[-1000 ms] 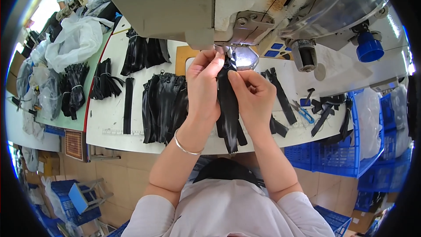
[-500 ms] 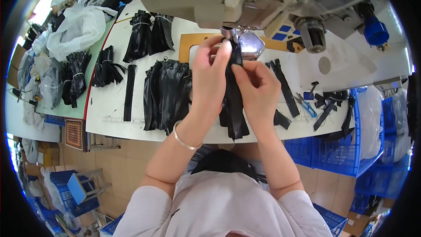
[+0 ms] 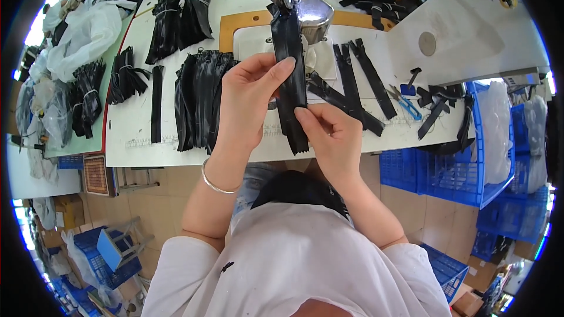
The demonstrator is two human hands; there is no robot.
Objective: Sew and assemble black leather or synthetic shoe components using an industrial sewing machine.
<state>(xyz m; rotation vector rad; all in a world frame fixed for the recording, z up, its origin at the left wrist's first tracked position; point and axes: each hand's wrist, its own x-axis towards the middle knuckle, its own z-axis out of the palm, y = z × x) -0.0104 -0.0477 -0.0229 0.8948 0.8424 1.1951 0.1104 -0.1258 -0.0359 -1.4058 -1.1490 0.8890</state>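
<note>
A black zipper (image 3: pixel 288 41) runs lengthwise toward me, its far end at the presser foot (image 3: pixel 282 1) of a sewing machine. My left hand (image 3: pixel 249 97) pinches its left edge about midway, thumb on top. Lower down, my right hand (image 3: pixel 335 138) grips the right edge between thumb and bent fingers. The zipper's toothed near end hangs close to the table's front edge. To the left of my left hand lies a thick row of black zippers (image 3: pixel 202 103). Several loose zippers (image 3: pixel 351 79) lie right of the machine bed.
Tied zipper bundles (image 3: pixel 163 26) lie at the back left, with a single strip (image 3: pixel 157 104) nearer. Blue-handled scissors (image 3: pixel 409 107) and black scraps (image 3: pixel 437 105) are on the right. A blue crate (image 3: pixel 405 173) stands beside the table's right end. White plastic bags (image 3: pixel 88 41) cover the left table.
The view has shifted, showing more of the machine bed. Both hands have slid down the zipper toward me, away from the presser foot, and more of its upper part shows.
</note>
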